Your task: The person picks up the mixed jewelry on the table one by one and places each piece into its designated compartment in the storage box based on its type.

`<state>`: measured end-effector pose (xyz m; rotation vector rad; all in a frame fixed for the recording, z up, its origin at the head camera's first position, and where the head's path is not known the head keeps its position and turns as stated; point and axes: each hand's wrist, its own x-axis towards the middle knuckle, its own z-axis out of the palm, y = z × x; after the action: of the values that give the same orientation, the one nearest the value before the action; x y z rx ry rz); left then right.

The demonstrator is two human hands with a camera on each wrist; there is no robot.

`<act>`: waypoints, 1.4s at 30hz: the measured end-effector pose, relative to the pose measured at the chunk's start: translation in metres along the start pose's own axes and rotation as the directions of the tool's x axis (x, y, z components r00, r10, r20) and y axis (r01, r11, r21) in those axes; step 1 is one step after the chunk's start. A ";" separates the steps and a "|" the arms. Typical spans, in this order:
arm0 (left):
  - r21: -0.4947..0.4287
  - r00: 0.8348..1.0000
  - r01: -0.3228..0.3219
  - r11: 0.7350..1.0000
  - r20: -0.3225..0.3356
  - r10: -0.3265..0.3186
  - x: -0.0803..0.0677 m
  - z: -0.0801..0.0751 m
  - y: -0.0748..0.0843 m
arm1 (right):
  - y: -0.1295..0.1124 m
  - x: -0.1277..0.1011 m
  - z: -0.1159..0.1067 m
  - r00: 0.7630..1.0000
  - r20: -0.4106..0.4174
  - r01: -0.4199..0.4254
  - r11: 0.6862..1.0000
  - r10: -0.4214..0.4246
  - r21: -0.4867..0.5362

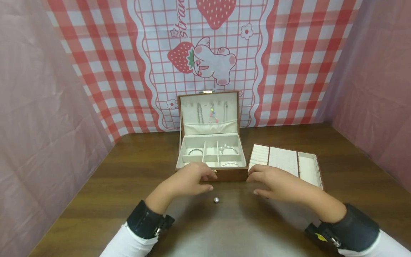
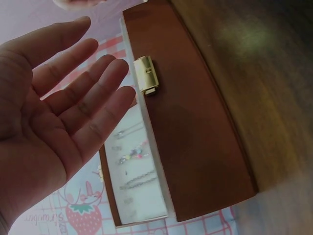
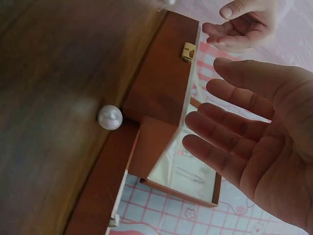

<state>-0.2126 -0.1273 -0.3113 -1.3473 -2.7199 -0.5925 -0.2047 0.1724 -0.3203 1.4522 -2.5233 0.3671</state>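
Both hands hover at the near front of the open jewelry box [image 1: 210,150]: left hand [image 1: 192,178] by the clasp [image 2: 146,75], right hand [image 1: 273,182] at the right corner. Fingers are spread and hold nothing. This looks like reaching for the box; gripping calls for both sides.

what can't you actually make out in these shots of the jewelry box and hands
- Head view: whether the left hand and right hand touch the jewelry box; the hands cover its front edge.
- Head view: the chains in the lid are too small to tell apart.
- Left wrist view: the gold clasp shows, but the compartments are out of sight.
- Right wrist view: the pearl bead is clear; the tray is cut off by the bottom edge.
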 end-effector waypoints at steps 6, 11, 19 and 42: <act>-0.009 0.999 -0.027 1.000 0.037 0.027 0.003 0.011 -0.002 | 0.002 -0.001 0.007 1.000 0.012 0.001 1.000 -0.001 0.009; -0.010 0.996 -0.054 0.998 0.065 0.054 0.006 0.019 0.001 | 0.005 -0.002 0.011 1.000 0.019 0.005 1.000 -0.006 0.016; -0.013 0.991 -0.009 1.000 0.136 0.010 0.008 0.025 0.007 | 0.008 -0.001 0.016 0.999 0.043 -0.002 0.999 0.001 0.038; 0.027 0.999 0.031 0.999 0.019 -0.032 -0.002 -0.002 -0.002 | -0.029 0.059 0.034 0.967 0.216 0.124 0.989 -0.138 0.079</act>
<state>-0.2133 -0.1306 -0.3104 -1.3137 -2.7585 -0.5461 -0.2104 0.0992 -0.3311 1.7645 -2.5845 0.2814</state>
